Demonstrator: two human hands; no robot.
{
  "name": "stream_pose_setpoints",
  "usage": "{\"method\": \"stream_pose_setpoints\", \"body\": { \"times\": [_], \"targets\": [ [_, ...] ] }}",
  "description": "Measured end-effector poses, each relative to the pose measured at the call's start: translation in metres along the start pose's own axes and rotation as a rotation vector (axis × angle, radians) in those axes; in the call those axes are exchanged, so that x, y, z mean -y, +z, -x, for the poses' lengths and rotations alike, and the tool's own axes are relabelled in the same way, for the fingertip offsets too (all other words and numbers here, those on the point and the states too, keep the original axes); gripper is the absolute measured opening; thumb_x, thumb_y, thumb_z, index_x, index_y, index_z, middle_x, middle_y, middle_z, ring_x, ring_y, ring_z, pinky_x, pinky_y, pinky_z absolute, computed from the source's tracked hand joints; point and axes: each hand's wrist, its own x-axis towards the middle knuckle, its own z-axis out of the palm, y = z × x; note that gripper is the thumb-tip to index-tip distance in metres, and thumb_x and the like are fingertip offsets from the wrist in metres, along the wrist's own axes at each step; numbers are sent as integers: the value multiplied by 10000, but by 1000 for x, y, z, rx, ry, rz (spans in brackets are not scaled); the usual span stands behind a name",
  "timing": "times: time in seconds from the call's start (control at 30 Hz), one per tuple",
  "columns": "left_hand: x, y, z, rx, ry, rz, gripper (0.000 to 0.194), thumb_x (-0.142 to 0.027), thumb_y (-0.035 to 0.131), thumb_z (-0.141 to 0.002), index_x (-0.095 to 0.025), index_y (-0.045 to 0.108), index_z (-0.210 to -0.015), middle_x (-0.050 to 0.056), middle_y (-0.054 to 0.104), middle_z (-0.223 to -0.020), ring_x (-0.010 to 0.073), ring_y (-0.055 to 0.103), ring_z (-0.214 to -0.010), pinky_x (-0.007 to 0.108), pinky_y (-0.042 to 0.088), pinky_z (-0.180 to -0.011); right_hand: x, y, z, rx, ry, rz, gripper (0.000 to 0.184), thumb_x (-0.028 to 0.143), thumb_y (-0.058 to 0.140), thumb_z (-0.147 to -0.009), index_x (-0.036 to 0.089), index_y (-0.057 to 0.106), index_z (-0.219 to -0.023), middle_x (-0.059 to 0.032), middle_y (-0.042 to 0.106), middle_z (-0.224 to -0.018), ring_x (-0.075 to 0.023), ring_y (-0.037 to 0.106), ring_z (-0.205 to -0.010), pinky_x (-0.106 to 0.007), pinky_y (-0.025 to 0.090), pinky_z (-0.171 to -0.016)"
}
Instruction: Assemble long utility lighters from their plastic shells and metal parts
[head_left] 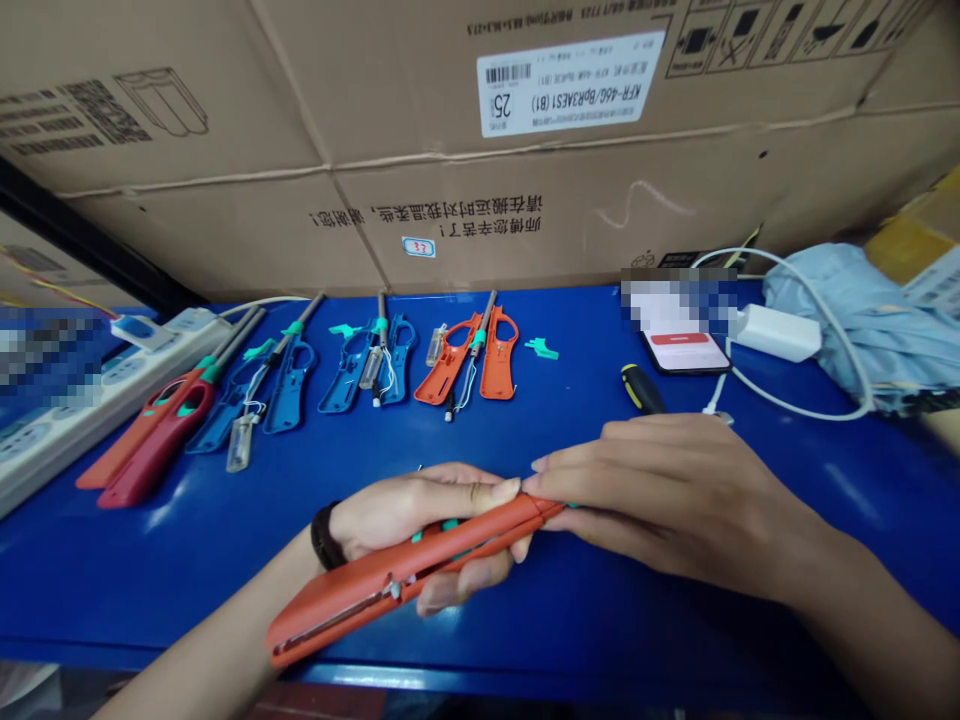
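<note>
hands, left and right, gripping orange lighter, opened lighters beyond, screwdriver ahead

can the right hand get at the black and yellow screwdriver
Probably yes: nothing lies between the right hand and the screwdriver, though it would have to leave the orange utility lighter held with the left hand.

The left hand wears a thick black band snug around its wrist. The right hand and both forearms are uncovered, and the fingernails are trimmed short and rounded.
</note>
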Motion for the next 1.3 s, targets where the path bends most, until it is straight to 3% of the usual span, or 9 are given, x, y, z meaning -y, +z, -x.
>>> {"method": "stream_pose_setpoints", "body": {
  "times": [0.17, 0.47, 0.53, 0.6, 0.67, 0.7, 0.87, 1.03, 1.3],
  "targets": [
    [2, -2, 0, 16, -7, -20, 355, -425, 545, -858, -90, 609, -760, -8, 543, -445, 63, 461, -293, 131, 419, -315, 2, -1, -1, -2, 10, -42, 170, 273, 481, -934, 249, 596, -1057, 53, 690, -1088, -103, 648, -853, -228, 471, -675],
    [1, 0, 1, 1, -25, -65, 396, -452, 407, -913, -105, 592, -861, -29, 516, -460, 74, 451, -298, 155, 415, -302, 2, -2, -2, 40, 54, -138, 163, 270, 497, -921, 225, 617, -1024, 12, 715, -1000, -121, 649, -830, -234, 492, -677],
    [-5, 5, 10, -71, 13, -230, 404, -468, 377, -925, -124, 585, -969, 5, 607, -597, 96, 553, -406, 190, 475, -383, 2, -1, -1, 47, 57, -141, 164, 256, 514, -911, 229, 616, -1037, 11, 715, -1007, -124, 652, -833, -234, 497, -681],
    [-13, 11, 22, -208, 129, -520, 359, -429, 409, -930, -172, 565, -1127, 65, 684, -932, 116, 651, -693, 228, 533, -633, 2, -1, 0, 29, 57, -126, 161, 240, 528, -902, 226, 619, -1034, 6, 716, -1009, -130, 655, -834, -239, 501, -691],
    [-18, 18, 34, -331, 246, -818, 300, -348, 461, -924, -194, 613, -1132, 57, 641, -1154, 154, 602, -1008, 247, 478, -861, 2, 0, 1, 7, 55, -120, 155, 230, 539, -895, 224, 625, -1024, 4, 717, -1006, -131, 657, -834, -239, 502, -704],
    [-19, 21, 39, -372, 250, -926, 289, -323, 475, -918, -202, 623, -1135, 44, 647, -1151, 167, 587, -1042, 259, 459, -894, 2, 1, 1, 4, 56, -125, 152, 229, 542, -893, 224, 627, -1019, 5, 717, -1004, -129, 658, -832, -237, 503, -710],
    [-15, 32, 48, -414, 234, -1179, 345, -295, 478, -909, -215, 576, -1230, 22, 706, -947, 151, 635, -841, 213, 489, -740, 2, 1, 1, 22, 76, -143, 153, 233, 535, -894, 233, 631, -1014, 16, 720, -997, -128, 663, -829, -244, 508, -721],
    [-11, 41, 52, -414, 234, -1269, 378, -251, 426, -930, -225, 514, -1296, 37, 700, -961, 133, 631, -807, 189, 477, -695, 4, -1, 1, -33, 61, -129, 147, 221, 542, -889, 229, 631, -1005, 15, 724, -982, -125, 664, -826, -232, 509, -720],
    [0, 54, 55, -540, 370, -1463, 425, -161, 490, -859, -291, 542, -1260, -23, 695, -838, 112, 604, -665, 139, 423, -543, 7, -3, 1, -42, 4, -58, 168, 216, 484, -910, 222, 636, -981, 0, 728, -966, -140, 664, -775, -237, 509, -644]
  ]
}}
